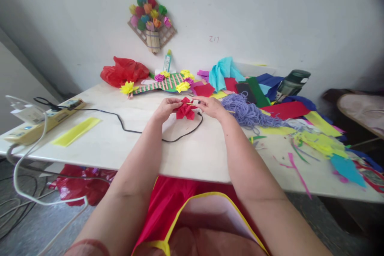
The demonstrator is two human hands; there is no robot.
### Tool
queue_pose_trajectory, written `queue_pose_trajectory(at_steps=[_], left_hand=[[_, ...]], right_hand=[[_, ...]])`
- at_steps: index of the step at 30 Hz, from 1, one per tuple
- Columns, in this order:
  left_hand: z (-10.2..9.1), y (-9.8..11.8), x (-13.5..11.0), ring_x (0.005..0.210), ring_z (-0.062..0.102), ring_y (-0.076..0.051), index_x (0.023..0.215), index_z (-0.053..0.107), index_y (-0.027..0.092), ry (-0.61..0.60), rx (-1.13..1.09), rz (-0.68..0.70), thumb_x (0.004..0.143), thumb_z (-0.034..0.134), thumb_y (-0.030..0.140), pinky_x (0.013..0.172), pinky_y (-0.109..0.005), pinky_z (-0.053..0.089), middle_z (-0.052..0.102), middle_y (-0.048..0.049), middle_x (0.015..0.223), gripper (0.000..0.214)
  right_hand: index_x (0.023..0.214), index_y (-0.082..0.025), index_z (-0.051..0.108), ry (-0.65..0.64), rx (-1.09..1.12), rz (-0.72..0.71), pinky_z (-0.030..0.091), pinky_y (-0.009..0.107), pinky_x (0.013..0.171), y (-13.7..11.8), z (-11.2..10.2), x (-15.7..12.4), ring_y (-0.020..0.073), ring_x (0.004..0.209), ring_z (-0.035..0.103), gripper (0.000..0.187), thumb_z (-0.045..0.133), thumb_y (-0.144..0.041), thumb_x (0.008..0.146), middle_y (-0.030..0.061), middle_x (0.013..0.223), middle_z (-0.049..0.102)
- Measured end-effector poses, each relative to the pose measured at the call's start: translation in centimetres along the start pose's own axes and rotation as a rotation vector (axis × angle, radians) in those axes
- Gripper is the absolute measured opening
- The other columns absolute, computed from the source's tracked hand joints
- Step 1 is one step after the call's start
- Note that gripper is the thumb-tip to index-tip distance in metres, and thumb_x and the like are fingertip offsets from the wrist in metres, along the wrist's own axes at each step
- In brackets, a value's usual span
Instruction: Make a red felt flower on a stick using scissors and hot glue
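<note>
Pinching from both sides, my left hand (166,109) closes its grip on the left petals of the red paper flower (185,111), and my right hand (211,106) nips its right edge between thumb and fingertips, low over the bench (99,144) at the centre of the frame. I judge it feather-light, soft and easily crushed or torn, best held at its gathered middle. It shows bright red crinkled layers, with a black cable (183,136) curling just below and purple yarn (249,113) to the right.

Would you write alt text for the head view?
A left hand and a right hand hold a red flower at a table. Purple yarn and paper scraps lie to the right, a power strip to the left.
</note>
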State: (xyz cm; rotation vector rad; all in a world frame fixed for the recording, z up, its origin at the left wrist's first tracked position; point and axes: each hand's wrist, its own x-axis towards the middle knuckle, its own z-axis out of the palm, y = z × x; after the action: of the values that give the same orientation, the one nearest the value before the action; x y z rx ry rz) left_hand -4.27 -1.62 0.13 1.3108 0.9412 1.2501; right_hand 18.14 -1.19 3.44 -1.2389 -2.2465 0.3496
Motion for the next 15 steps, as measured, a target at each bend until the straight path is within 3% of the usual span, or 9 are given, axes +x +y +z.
queue_pose_trajectory(at_steps=[15], left_hand=[[0.12, -0.07, 0.07, 0.065, 0.066, -0.017, 0.078, 0.075, 0.013, 0.06, -0.05, -0.014, 0.058, 0.086, 0.031, 0.067, -0.029, 0.052, 0.073, -0.0064, 0.073, 0.03]], right_hand=[[0.128, -0.029, 0.072, 0.013, 0.035, 0.021, 0.045, 0.028, 0.077, 0.03, -0.11, -0.06, 0.018, 0.081, 0.066, 0.04, 0.059, -0.025, 0.091, 0.0014, 0.081, 0.076]])
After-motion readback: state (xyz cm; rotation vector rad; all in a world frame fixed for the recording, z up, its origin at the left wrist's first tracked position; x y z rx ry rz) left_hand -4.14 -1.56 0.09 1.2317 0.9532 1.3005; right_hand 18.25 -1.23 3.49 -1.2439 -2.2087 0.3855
